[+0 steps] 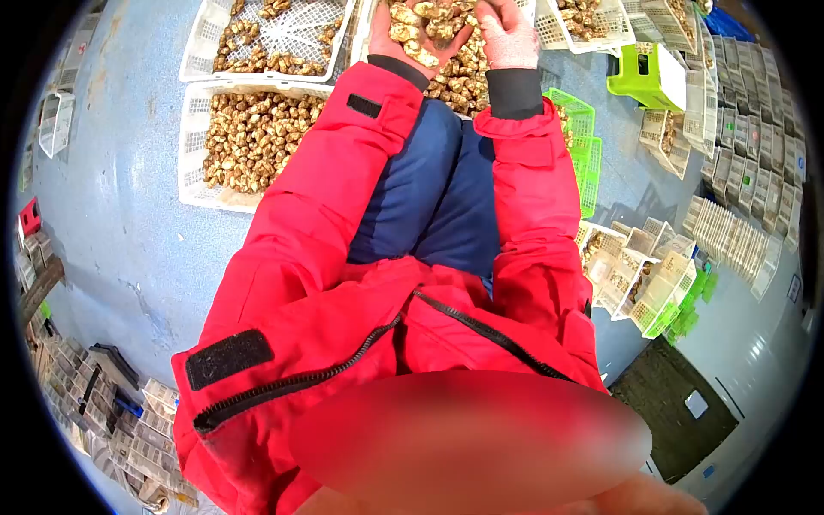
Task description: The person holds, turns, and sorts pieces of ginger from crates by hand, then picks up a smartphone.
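My left hand (451,53), palm up at the top edge of the view, holds several brown-and-cream mushrooms (412,33) in its curled fingers. Close beside it on the right is my right hand (512,45), in a pale, pinkish glove. Its fingers are bent together toward the mushrooms, and whatever they grip is hidden. Beneath both hands lies a pile of loose mushrooms (463,81) in a white crate, mostly covered by my arms and knees.
To the left stand a white crate full of mushrooms (190,146) and a partly filled white crate (199,43). Green crates (587,176) sit by my right knee. A green stool (648,75) and stacked crates (730,236) are farther right.
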Demonstrator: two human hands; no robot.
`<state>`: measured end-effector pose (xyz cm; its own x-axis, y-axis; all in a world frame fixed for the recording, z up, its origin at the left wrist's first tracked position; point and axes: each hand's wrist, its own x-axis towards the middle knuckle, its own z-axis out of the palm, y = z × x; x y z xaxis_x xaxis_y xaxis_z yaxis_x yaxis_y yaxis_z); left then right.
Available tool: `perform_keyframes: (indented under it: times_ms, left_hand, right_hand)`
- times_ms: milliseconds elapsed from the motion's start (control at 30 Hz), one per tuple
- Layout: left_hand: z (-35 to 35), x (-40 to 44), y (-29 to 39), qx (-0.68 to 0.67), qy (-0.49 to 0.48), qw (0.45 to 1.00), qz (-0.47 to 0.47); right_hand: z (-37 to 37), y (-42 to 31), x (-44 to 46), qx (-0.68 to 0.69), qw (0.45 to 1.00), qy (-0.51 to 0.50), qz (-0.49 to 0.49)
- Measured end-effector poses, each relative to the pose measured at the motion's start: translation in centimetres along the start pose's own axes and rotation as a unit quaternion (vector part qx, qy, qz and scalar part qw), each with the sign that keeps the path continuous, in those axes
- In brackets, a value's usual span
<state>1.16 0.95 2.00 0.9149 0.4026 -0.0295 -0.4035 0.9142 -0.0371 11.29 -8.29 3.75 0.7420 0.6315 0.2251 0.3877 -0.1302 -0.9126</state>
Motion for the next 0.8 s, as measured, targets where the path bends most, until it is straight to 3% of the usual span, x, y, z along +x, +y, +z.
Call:
perform_keyframes:
  times_ms: [33,100,167,233,267,300,367,400,500,533,567,633,667,767,800]
  left_hand:
    - [-2.3,-1.1,-0.6,-0.079,0.006,0.997,0.024]
    - [-3.4,-1.0,0.0,-0.115,0.014,0.992,-0.044]
    - [-3.5,-1.1,-0.2,-0.103,-0.040,0.993,-0.039]
    - [-4.0,-1.1,-0.1,-0.088,-0.050,0.993,-0.053]
    - [-3.6,-1.2,0.0,-0.043,0.004,0.998,-0.054]
    - [-3.0,-1.3,-0.1,-0.052,-0.015,0.996,-0.070]
    - [-2.0,-1.5,-0.3,-0.071,-0.053,0.991,-0.105]
    - [-2.2,-1.2,-0.2,-0.059,-0.015,0.993,-0.097]
    - [-2.6,-1.0,-0.2,-0.050,-0.041,0.990,-0.128]
    - [-2.7,-1.0,-0.2,-0.054,-0.046,0.989,-0.131]
    - [-2.7,-1.1,-0.3,-0.041,-0.031,0.991,-0.122]
    - [-2.5,-1.0,-0.6,-0.014,-0.005,0.994,-0.104]
    - [-2.7,-0.7,-0.6,-0.031,-0.019,0.994,-0.104]
    - [-3.0,-0.7,-0.8,-0.035,0.010,0.994,-0.099]
    - [-3.0,-0.7,-0.7,-0.047,0.015,0.993,-0.106]
  right_hand:
    - [0.0,1.9,0.3,0.022,0.999,-0.016,0.026]
    - [-0.3,5.7,1.4,-0.055,0.990,-0.132,-0.012]
    - [0.0,7.1,1.6,-0.055,0.978,-0.160,-0.123]
    - [0.0,7.3,1.7,0.011,0.979,-0.178,-0.100]
    - [-0.1,7.0,1.7,0.044,0.978,-0.186,-0.088]
    - [-0.4,5.1,1.6,0.101,0.973,-0.198,0.058]
    - [-1.4,1.6,1.5,0.210,0.892,-0.206,0.343]
    - [-1.1,3.8,1.6,0.338,0.865,-0.260,0.264]
    - [-0.2,4.4,1.4,0.317,0.899,-0.181,0.242]
    - [-1.3,3.5,1.5,0.279,0.901,-0.204,0.261]
    - [-1.4,3.0,1.4,0.332,0.896,-0.189,0.228]
    - [-1.4,2.6,1.6,0.434,0.874,-0.157,0.156]
    - [-1.2,2.3,2.5,0.506,0.830,-0.207,0.112]
    - [-1.6,0.4,1.8,0.346,0.916,-0.125,0.160]
    - [-1.4,0.1,1.7,0.355,0.911,-0.123,0.171]
